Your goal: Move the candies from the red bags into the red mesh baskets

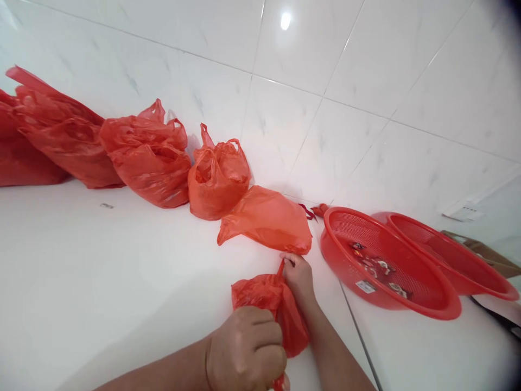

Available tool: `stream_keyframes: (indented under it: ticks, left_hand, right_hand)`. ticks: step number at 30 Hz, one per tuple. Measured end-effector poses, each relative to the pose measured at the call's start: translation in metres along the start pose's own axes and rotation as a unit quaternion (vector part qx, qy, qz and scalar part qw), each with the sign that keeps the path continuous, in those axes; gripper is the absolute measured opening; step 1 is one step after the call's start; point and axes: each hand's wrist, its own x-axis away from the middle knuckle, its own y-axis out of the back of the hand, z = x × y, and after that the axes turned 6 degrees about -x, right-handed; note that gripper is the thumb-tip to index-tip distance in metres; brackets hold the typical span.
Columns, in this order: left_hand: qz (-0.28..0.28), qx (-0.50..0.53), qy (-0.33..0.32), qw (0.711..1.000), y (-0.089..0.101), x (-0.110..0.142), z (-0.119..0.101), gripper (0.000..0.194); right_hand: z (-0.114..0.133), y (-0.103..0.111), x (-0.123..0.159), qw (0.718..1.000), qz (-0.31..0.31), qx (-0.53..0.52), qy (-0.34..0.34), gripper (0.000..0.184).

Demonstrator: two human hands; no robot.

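A red plastic bag (pixel 256 290) rests on the white table in front of me, bunched up. My left hand (pixel 250 347) is closed in a fist round its near end, and a bit of red plastic shows below the fingers. On the far side, my right hand (pixel 299 274) pinches a twisted strip of the same bag, probably a handle. The bag's contents are hidden. Just beyond my right hand lies a smoother, flatter red bag (pixel 268 217).
Several filled red bags (pixel 220 179) line the tiled wall (pixel 293 108) to the left. At the right stands a red perforated basket (pixel 337 260) with small wrapped pieces inside, a second red basket (pixel 480 271) behind it. A small scrap (pixel 106 206) lies on the table (pixel 101 260).
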Motion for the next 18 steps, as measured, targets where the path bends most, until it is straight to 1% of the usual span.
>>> stream_keyframes:
  ticks: [3, 7, 8, 11, 13, 14, 16, 18]
  left_hand:
    - [-0.004, -0.013, 0.014, 1.0, -0.002, 0.003, 0.001, 0.036]
    - [0.024, -0.036, 0.064, 0.997, -0.005, 0.006, 0.008, 0.037]
    - [0.035, -0.051, 0.082, 0.995, -0.006, 0.007, 0.01, 0.043]
    - [0.069, -0.101, 0.142, 0.982, -0.009, 0.01, 0.019, 0.074]
    - [0.107, -0.12, 0.19, 0.969, -0.011, 0.012, 0.023, 0.085]
    - [0.132, -0.126, 0.214, 0.96, -0.013, 0.013, 0.024, 0.086]
    - [0.189, -0.125, 0.24, 0.944, -0.015, 0.015, 0.024, 0.08]
    - [0.24, -0.119, 0.233, 0.935, -0.014, 0.016, 0.022, 0.065]
  right_hand:
    - [-0.002, -0.002, 0.0, 0.999, 0.017, 0.013, 0.025, 0.027]
    - [-0.006, -0.001, -0.001, 0.999, 0.02, 0.004, 0.033, 0.027]
    - [-0.007, -0.001, -0.001, 1.0, 0.016, -0.002, 0.026, 0.029]
    - [-0.008, -0.001, -0.001, 1.0, 0.006, -0.026, -0.01, 0.039]
    - [-0.01, 0.0, -0.003, 0.999, 0.009, -0.04, -0.025, 0.045]
    - [-0.011, 0.001, -0.004, 0.999, 0.015, -0.044, -0.027, 0.046]
    - [-0.016, 0.003, -0.007, 0.999, 0.024, -0.038, -0.027, 0.046]
    - [-0.02, 0.006, -0.01, 0.999, 0.026, -0.017, -0.027, 0.044]
